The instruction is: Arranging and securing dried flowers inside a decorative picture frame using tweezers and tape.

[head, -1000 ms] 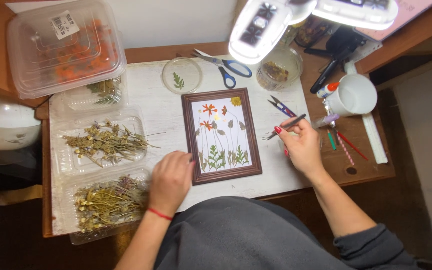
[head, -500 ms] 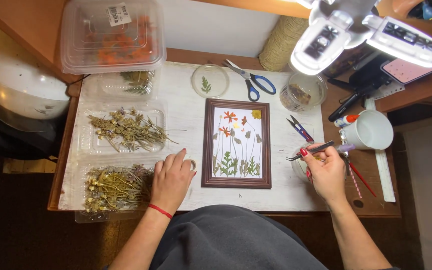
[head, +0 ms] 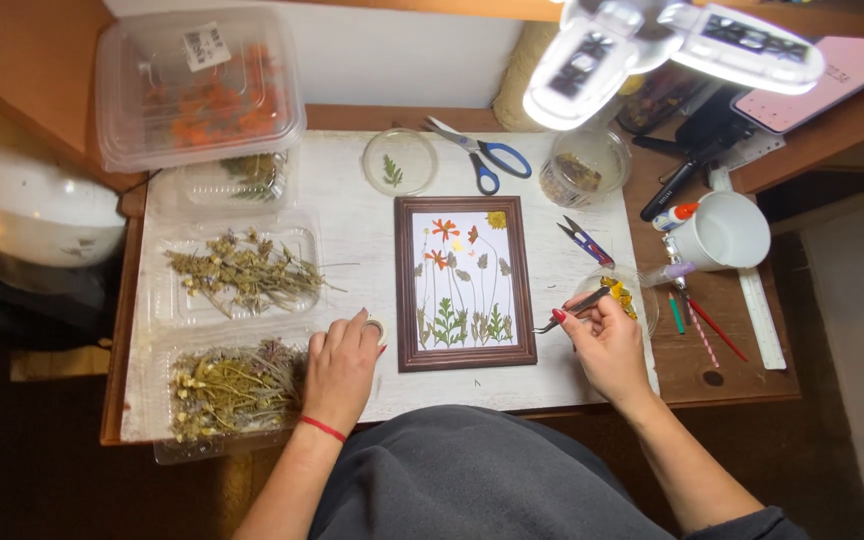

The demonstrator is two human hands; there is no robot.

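Note:
A brown picture frame [head: 465, 283] with pressed flowers on white paper lies in the middle of the white board [head: 362, 250]. My right hand [head: 607, 345] holds dark tweezers [head: 574, 310] just right of the frame, their tips pointing toward its edge. A small round dish of yellow petals [head: 624, 292] sits partly behind this hand. My left hand [head: 342, 368] rests flat on the board left of the frame, beside a small white ring-shaped object [head: 376, 328] that it touches.
Clear trays of dried plants [head: 242, 270] [head: 232, 385] lie at the left, a lidded box of orange flowers [head: 197, 85] behind. Scissors [head: 482, 155], two round dishes [head: 399, 160] [head: 582, 165], small snips [head: 584, 240], a white mug [head: 727, 232], pens and a lamp [head: 672, 45] stand behind and right.
The view has shifted so the desk sits squarer. My right hand with the tweezers has drawn closer to the frame's right edge. My left hand stays on the board.

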